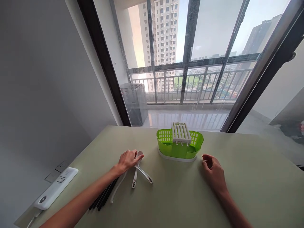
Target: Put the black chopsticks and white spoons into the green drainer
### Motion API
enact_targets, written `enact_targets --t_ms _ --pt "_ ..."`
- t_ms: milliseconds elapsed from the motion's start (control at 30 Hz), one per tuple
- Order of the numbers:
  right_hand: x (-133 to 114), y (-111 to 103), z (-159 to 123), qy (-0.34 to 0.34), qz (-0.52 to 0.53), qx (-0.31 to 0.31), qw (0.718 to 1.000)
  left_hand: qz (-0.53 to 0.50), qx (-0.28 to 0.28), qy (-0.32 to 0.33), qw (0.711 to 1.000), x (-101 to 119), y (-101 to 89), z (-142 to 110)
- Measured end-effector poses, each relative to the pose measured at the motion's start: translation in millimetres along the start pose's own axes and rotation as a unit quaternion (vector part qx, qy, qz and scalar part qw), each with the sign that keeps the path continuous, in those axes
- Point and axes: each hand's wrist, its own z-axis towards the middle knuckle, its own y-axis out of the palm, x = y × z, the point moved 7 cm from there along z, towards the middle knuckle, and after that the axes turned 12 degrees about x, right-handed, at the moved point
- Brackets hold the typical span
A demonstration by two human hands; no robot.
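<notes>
My left hand point(128, 160) is over the bowl ends of two crossed white spoons, its thumb and fingers closing round a white spoon point(144, 175). The other white spoon point(134, 180) lies partly under it, with a dark pattern on its handle end. Black chopsticks point(104, 197) and a white curved handle point(118, 188) run out from beneath my left wrist; their far ends are hidden. My right hand point(215, 172) rests beside the green basket point(177, 151), apart from it, fingers loosely curled with a gap to the thumb and nothing held.
A white slotted rack point(181, 132) with small hooks sits across the basket's middle. On the table's left edge lies a white power strip point(57, 189) with a cord. Behind the pale green table point(180, 202) stands a glass door with dark frames point(102, 60).
</notes>
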Motion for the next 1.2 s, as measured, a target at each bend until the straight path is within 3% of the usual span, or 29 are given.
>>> enact_targets --t_ms 200,300,367,433,533,667,767,833,933,1200 --pt "-2 -1 0 -0.005 -0.001 -0.002 1.0 0.029 0.007 0.003 1.0 8 -21.9 1" --pt "-3 -2 0 -0.005 0.001 -0.001 1.0 0.029 0.066 0.024 0.997 23 -45.9 7" --pt "-4 -2 0 -0.004 0.001 0.001 1.0 0.001 0.157 0.084 0.984 50 -70.9 7" --pt "-5 -2 0 -0.002 -0.001 0.004 1.0 -0.051 0.246 0.167 0.953 89 -95.5 0" --pt "-5 -2 0 0.001 -0.004 0.004 1.0 -0.129 0.292 0.261 0.911 156 -113.1 -18" --pt "-4 -1 0 0.001 -0.003 0.001 1.0 -0.138 0.295 0.321 0.89 228 -101.9 -35" --pt "-3 -1 0 -0.001 -0.001 0.0 1.0 -0.106 0.29 0.337 0.889 249 -84.0 -34" --pt "-3 -1 0 -0.003 0.0 0.0 1.0 -0.088 0.295 0.336 0.89 246 -78.1 -27" --pt "-4 -1 0 -0.004 0.0 0.001 1.0 -0.077 0.313 0.323 0.89 220 -80.6 -12" --pt "-7 -2 -1 -0.003 0.001 0.003 1.0 -0.119 0.367 0.274 0.881 88 -108.2 30"
